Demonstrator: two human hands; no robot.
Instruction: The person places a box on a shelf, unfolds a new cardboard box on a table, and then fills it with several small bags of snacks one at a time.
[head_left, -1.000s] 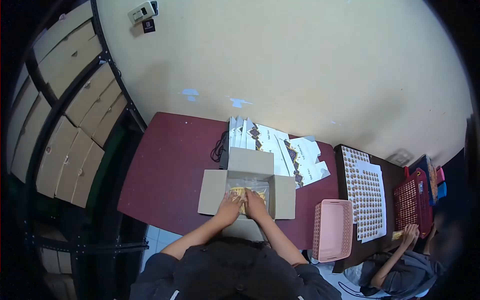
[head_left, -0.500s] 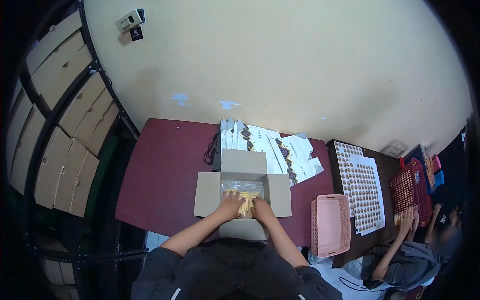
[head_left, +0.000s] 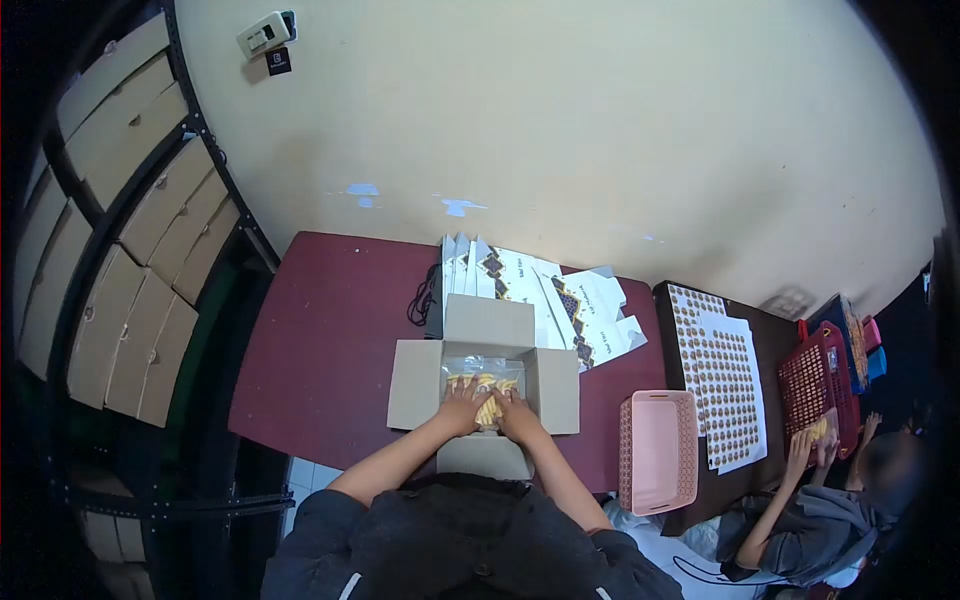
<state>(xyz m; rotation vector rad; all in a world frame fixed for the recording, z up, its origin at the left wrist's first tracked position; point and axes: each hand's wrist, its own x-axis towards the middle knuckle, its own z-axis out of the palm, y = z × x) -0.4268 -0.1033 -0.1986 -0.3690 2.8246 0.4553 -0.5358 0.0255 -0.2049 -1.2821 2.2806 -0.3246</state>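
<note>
An open cardboard box (head_left: 411,385) stands on the dark red table with its flaps folded outward. Inside lies a clear plastic bag of yellow, stick-like pieces (head_left: 488,412). My left hand (head_left: 462,406) rests on the bag's left part, palm down, fingers spread. On the right part of the same bag lies my right hand (head_left: 516,416), its fingers also apart. Neither hand is closed round anything.
Printed white cartons (head_left: 520,280) and a black cable lie behind the box. A pink basket (head_left: 658,452) stands to the right, beside sticker sheets (head_left: 735,390). At far right a co-worker holds a bag near a red basket (head_left: 807,382). Shelved boxes (head_left: 130,320) line the left.
My right hand has shifted slightly left and down on the bag, and my left hand has moved a little. The co-worker's hands now show a bag of yellow pieces.
</note>
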